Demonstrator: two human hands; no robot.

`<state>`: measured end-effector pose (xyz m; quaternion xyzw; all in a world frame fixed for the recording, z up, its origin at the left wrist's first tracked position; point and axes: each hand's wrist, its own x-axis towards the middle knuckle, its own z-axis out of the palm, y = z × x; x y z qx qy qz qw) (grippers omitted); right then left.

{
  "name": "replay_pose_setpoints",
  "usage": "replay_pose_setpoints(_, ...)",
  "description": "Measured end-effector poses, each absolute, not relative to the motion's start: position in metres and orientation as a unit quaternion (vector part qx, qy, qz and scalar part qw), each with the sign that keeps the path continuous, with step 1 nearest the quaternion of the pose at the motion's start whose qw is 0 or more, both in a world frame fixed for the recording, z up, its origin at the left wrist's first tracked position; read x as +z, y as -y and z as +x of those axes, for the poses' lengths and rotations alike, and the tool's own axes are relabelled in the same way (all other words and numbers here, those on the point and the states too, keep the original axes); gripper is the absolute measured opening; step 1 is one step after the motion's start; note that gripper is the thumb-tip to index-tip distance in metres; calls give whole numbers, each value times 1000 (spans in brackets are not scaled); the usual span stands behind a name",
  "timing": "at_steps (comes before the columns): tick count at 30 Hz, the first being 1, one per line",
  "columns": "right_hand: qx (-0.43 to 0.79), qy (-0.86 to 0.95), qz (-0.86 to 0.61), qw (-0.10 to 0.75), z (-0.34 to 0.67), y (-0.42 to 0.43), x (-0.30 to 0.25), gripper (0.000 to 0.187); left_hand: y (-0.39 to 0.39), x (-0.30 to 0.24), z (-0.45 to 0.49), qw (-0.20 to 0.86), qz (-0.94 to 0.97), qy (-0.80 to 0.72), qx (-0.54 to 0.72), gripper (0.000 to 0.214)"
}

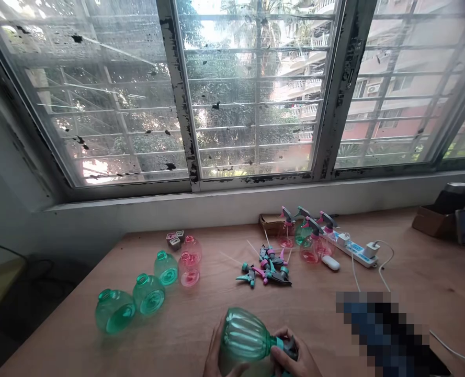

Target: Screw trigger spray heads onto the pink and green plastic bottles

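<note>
A green translucent bottle (245,335) lies tilted on its side between my hands at the near edge of the table. My left hand (213,352) is wrapped around its wide body. At the neck, my right hand (298,360) grips a dark grey and teal spray head (289,347), its fingers closed around it. The head meets the bottle's mouth; how far it is screwed on cannot be seen. Beyond the bottle lies a pile of loose spray heads (270,268) in pink, teal and grey, with thin tubes sticking out.
Headless green bottles (149,294) and pink bottles (189,270) stand at left, near small boxy items (174,241). Bottles with heads (313,247) stand at back right beside a power strip (353,248) and white case (330,263). A blurred-out object (385,332) and cables lie at right.
</note>
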<state>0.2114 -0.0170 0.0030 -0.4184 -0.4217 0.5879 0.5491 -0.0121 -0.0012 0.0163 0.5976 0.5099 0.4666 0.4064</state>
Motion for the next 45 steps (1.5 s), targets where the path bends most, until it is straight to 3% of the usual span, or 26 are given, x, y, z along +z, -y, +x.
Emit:
replay_pose_setpoints(4, 585, 454, -418, 526, 212, 18, 3, 49, 3, 19, -14, 444, 590, -497, 455, 88)
replay_pose_setpoints(14, 592, 461, -422, 509, 214, 20, 12, 46, 3, 21, -11, 427, 595, -524, 435, 79)
replay_pose_setpoints(19, 594, 464, -422, 504, 215, 22, 10, 46, 6, 23, -9, 458, 576, -500, 456, 91)
replay_pose_setpoints(28, 591, 459, -421, 512, 216, 18, 2, 47, 3, 24, -11, 402, 604, -523, 448, 67)
replay_pose_setpoints(33, 580, 467, -419, 519, 214, 18, 1, 46, 7, 24, -10, 422, 589, -520, 452, 79)
replay_pose_setpoints(42, 592, 428, -409, 547, 214, 17, 1, 47, 2, 27, -10, 380, 623, -502, 464, 61)
replay_pose_setpoints(45, 594, 433, -411, 539, 214, 18, 3, 47, 4, 21, -9, 413, 586, -514, 471, 67)
